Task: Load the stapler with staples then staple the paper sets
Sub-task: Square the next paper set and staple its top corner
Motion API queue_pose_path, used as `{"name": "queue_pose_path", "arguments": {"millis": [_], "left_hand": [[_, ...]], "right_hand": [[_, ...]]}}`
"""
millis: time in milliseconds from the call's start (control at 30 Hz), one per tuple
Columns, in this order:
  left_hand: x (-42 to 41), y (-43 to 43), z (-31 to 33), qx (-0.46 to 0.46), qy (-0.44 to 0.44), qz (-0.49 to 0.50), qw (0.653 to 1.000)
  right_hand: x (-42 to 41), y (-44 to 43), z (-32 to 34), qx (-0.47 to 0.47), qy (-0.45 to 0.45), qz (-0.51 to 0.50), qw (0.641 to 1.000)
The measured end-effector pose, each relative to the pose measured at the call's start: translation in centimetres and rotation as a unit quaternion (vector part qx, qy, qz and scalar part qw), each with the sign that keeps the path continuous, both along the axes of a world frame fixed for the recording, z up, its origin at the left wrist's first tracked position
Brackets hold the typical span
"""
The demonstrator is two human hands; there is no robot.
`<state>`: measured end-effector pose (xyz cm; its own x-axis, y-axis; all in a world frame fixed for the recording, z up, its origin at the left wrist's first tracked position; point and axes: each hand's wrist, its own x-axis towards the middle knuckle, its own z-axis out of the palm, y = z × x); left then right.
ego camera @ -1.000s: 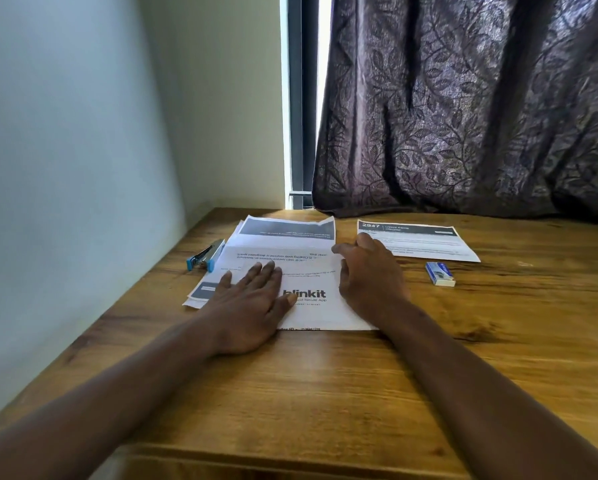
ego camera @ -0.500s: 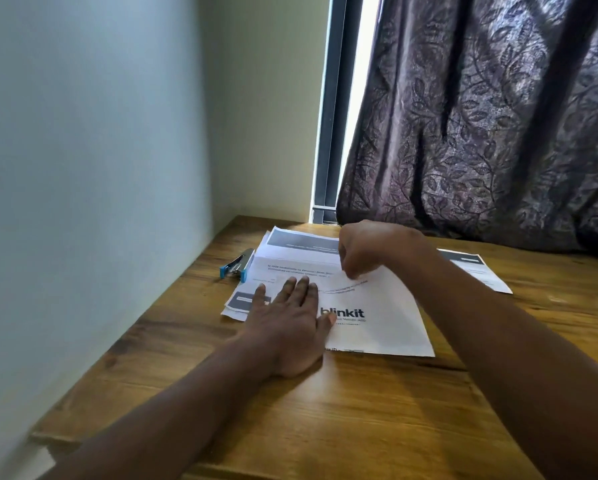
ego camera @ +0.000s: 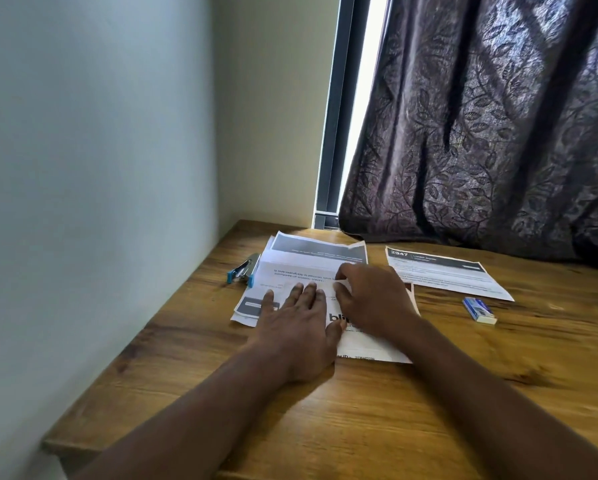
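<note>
Change: since half a second ago the right hand (ego camera: 373, 299) has come down from above the far part of the sheets and now lies on them; the left hand (ego camera: 296, 327) stays pressed flat in the same place.
Wall: a pale plain wall (ego camera: 100, 168) runs along the left edge of the brown wood-grain bench (ego camera: 360, 410).
Stapler: a small blue and silver metal stapler (ego camera: 244, 271) lies on the bench near the wall, just beside the left edge of the papers, untouched.
Paper set: a stack of white printed sheets with dark grey header bands (ego camera: 311, 265) lies flat on the bench between stapler and loose sheet, its edges fanned unevenly.
Writing: bold black letters "bli" show between the two hands, the rest covered; the smaller lines are upside down and too blurred to read.
Left hand: palm down on the near left part of the stack, fingers (ego camera: 304, 292) straight and spread, gripping nothing.
Right hand: palm down just right of the left hand, fingers bent at the middle of the stack; whether they pinch a sheet cannot be told.
Loose sheet: a white page with a dark header reading "2947" (ego camera: 443, 271) lies apart, to the right.
Staple box: a small blue and white cardboard box (ego camera: 479, 309) sits closed on the bench, near that page's corner.
Curtain: a dark purple leaf-patterned curtain (ego camera: 481, 133) hangs behind.
</note>
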<state>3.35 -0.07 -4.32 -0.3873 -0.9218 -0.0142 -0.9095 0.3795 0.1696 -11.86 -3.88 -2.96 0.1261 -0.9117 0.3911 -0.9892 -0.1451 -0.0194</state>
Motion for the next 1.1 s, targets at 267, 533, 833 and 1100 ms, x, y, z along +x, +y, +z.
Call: {"name": "queue_pose_path", "arguments": {"millis": [267, 533, 833, 1100], "left_hand": [[3.2, -1.2, 2.0, -0.194, 0.264, 0.130, 0.936], [7.8, -8.4, 3.7, -0.066, 0.089, 0.249, 0.962], [8.7, -10.2, 2.9, -0.022, 0.531, 0.193, 0.825], [6.5, -10.0, 3.4, 0.177, 0.743, 0.100, 0.637]], "right_hand": [[-0.6, 0.0, -1.5, -0.071, -0.040, 0.028, 0.996], [-0.7, -0.3, -1.3, -0.056, -0.046, 0.056, 0.996], [-0.6, -1.0, -1.4, -0.048, -0.093, 0.095, 0.990], [-0.4, -1.0, -1.3, -0.044, -0.095, 0.103, 0.989]]}}
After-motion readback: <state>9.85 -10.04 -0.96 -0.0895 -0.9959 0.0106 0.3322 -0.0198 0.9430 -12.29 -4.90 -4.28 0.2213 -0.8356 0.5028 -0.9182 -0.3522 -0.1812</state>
